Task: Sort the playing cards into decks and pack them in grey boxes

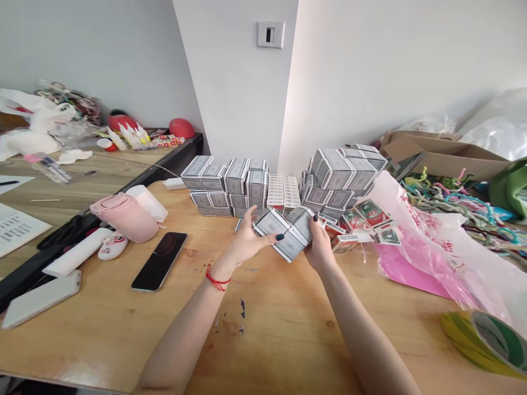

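Both my hands hold a small bundle of grey patterned card boxes (286,233) just above the wooden table (267,329). My left hand (247,241) grips its left side, thumb across the top. My right hand (319,244) clasps the right side with fingers curled over it. Behind them stand a left stack of grey boxes (226,186) and a right stack of grey boxes (343,175), with white boxes (284,191) between. Loose red and green card packs (366,219) lie to the right of my right hand.
A black phone (160,260), a pink jug (125,216), and white items lie at left. A pink plastic bag (424,247), coloured cords (461,203), a cardboard box (436,151) and a tape roll (486,340) crowd the right. A second cluttered table (82,170) stands far left.
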Tool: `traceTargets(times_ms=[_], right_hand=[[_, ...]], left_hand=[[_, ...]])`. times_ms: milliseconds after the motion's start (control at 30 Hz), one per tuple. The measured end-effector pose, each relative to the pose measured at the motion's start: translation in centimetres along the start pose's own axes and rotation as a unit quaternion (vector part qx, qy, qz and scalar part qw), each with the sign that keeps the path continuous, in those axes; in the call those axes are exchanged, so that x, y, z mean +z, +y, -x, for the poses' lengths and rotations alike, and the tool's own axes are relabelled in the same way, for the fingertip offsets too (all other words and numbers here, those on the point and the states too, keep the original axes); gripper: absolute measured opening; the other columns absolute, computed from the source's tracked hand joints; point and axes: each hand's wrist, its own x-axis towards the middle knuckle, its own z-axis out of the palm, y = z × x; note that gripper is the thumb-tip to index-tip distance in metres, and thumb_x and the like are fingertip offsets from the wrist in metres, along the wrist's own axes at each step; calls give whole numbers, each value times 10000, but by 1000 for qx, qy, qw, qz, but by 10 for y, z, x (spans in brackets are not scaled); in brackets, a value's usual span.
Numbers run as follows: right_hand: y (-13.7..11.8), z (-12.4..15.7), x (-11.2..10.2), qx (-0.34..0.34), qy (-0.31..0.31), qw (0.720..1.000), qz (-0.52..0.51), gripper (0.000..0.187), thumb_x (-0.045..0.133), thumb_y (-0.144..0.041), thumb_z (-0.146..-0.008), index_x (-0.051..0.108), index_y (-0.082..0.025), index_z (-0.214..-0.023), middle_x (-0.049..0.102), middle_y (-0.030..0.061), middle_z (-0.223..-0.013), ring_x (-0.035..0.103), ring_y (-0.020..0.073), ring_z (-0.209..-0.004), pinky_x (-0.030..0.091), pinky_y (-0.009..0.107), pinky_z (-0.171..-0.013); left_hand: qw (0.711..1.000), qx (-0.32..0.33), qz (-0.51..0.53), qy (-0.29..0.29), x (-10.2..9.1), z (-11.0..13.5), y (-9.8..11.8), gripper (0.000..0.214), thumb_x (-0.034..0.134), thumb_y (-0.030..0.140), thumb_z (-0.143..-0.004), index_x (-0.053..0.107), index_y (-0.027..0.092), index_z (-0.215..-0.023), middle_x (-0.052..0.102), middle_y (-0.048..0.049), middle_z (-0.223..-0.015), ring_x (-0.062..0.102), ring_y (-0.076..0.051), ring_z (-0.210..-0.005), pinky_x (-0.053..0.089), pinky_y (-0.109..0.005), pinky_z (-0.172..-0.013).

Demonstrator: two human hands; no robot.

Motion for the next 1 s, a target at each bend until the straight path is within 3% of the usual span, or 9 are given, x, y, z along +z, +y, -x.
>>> traceTargets(times_ms=[100,200,267,400,567,667,767,867,1000], right_hand=[[-7,8,9,-2,-28,1000,-6,679,609,-439,-694,251,-260,-1243,458,80,-1245,495,246,-1093,471,406,-844],[-13,16,16,-18,-43,999,-19,800,666,-355,-652,164,-269,-1269,463,89,-1227,495,247,-1089,454,426,-864],[-16,18,17,-29,-39,998,-28,787,665,-327,-655,164,-272,-1260,472,90,-1209,505,248,-1073,452,433,-864],[-17,18,17,-43,-5,998,-40,729,689,-295,-628,241,-257,-1201,514,71,-1125,528,240,-1026,445,428,-865],[-13,20,21,-33,53,997,-51,636,744,-281,-560,356,-248,-1062,551,26,-1003,552,210,-943,472,376,-798],[-15,18,17,-26,54,998,-33,587,754,-288,-550,383,-255,-1004,558,12,-968,552,191,-916,479,336,-755],[-27,15,6,9,-2,1000,19,460,718,-342,-597,446,-240,-954,572,14,-916,565,178,-836,481,308,-687],[-39,12,-4,1,-96,993,64,456,699,-337,-624,486,-247,-1017,565,35,-1034,556,185,-900,466,311,-743],[-41,13,-5,-5,-184,971,156,451,678,-352,-644,547,-229,-1057,584,45,-1062,543,211,-963,443,338,-818]], left_hand=[[998,18,62,22,8,-1,-2,844,693,344,-620,187,249,-1288,494,-83,-1172,486,-203,-1072,403,-371,-906],[992,78,76,68,19,1,-3,940,711,301,-599,70,298,-1288,474,-60,-1183,488,-182,-1073,392,-356,-922],[987,116,81,73,26,3,-3,935,698,286,-617,27,309,-1268,451,-62,-1208,480,-168,-1087,377,-342,-939],[981,149,93,80,34,4,-6,762,688,270,-635,157,275,-1182,454,-80,-1188,501,-173,-1057,404,-336,-906],[976,141,124,108,32,1,-10,639,716,243,-606,281,246,-1074,519,-45,-1043,553,-166,-935,458,-320,-808],[978,130,137,94,23,-2,-7,625,719,238,-602,295,243,-1061,532,-34,-1013,560,-165,-918,462,-323,-804],[978,136,127,94,12,-5,-4,633,697,248,-633,277,264,-1105,532,-30,-1023,560,-159,-922,465,-309,-797],[982,136,95,96,6,-5,-1,646,673,284,-661,268,277,-1163,533,-31,-994,573,-157,-872,479,-297,-756],[989,145,31,31,7,-3,2,560,612,329,-719,320,272,-1194,516,-57,-1098,549,-183,-955,462,-311,-805]])
